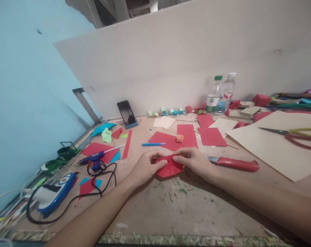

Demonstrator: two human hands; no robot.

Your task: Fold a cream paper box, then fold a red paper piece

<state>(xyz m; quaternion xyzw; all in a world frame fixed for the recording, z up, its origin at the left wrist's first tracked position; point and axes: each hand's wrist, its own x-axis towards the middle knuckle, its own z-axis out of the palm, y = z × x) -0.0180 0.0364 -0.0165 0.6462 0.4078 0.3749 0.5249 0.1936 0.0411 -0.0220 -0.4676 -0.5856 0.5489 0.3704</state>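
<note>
Between my two hands is a piece of folded red paper (170, 168), creased across its middle and held just over the board. My left hand (149, 165) pinches its left side, thumb on top and fingers behind. On the opposite edge, my right hand (192, 161) grips the paper the same way, its thumb pointing inward. Just beyond the hands lie flat red sheets (187, 133) with a small orange paper box (179, 138) on them. A blue pen (153, 144) rests behind my left hand. Right of my right hand is a red-handled knife (237, 164).
At left are a glue gun (95, 158) with a looping black cord and a blue-white power strip (58, 195). A phone (127, 113) leans in a stand at the back. Two bottles (214, 96) stand back right. Scissors (296, 133) lie on cream card (278, 154) at right.
</note>
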